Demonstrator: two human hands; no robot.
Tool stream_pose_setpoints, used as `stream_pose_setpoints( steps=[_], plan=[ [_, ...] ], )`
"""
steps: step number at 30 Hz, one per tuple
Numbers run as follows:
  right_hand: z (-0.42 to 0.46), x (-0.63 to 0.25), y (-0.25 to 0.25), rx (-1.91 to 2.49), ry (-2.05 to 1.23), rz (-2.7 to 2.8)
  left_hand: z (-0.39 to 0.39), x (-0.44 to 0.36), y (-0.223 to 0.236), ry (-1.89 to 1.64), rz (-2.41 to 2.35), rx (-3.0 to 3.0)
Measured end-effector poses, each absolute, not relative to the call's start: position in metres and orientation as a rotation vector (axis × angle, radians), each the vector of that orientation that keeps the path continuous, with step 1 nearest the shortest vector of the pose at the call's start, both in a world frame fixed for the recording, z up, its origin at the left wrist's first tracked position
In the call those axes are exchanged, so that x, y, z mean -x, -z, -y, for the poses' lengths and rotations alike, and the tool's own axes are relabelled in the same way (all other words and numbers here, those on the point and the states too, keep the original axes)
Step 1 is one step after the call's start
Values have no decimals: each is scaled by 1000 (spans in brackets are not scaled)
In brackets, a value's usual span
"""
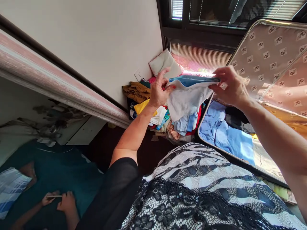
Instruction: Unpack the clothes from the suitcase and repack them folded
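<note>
Stretched between my two hands is a small white piece of clothing [183, 99], its upper edge parted to show blue cloth inside; it looks like shorts, though its exact kind is unclear. My left hand [160, 89] pinches one upper corner, thumb on the near side. At the opposite corner, my right hand [230, 83] grips the edge between thumb and fingers. Below hangs a heap of clothes, with a yellow garment [142, 107], a brown garment [136, 92] and folded light-blue denim [184, 124].
To the right lies an open suitcase [268, 60] with blue clothing [222, 132] in it. A pale cushion [165, 63] leans in the corner by the window blinds [201, 56]. At lower left, another person's hands [66, 202] hold a thin object over a dark green bed [55, 166].
</note>
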State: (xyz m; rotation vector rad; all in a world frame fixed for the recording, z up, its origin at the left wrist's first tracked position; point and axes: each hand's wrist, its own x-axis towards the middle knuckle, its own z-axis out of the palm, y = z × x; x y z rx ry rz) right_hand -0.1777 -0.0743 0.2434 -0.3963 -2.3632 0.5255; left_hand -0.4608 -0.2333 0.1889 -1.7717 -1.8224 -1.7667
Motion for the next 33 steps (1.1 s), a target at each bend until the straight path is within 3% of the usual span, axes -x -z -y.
stream_pose_setpoints(
  steps=[5, 11, 15, 22, 28, 33],
  plan=[
    [108, 147, -234, 114, -455, 2401, 292, 431, -174, 1721, 1907, 1960],
    [158, 75, -104, 265, -990, 2703, 356, 358, -62, 1689, 2291, 2287],
    [176, 46, -51, 499, -1203, 2777, 374, 328, -22, 1679, 2353, 2522],
    [159, 62, -54, 691, -1229, 2723, 367, 336, -6, 1778, 2738, 2334],
    [97, 129, -53, 885, -1073, 2477, 296, 373, -4, 1826, 2880, 1739],
    [56, 171, -27, 1284, -999, 2268, 248, 371, -4, 1457, 2874, 1492]
  ],
)
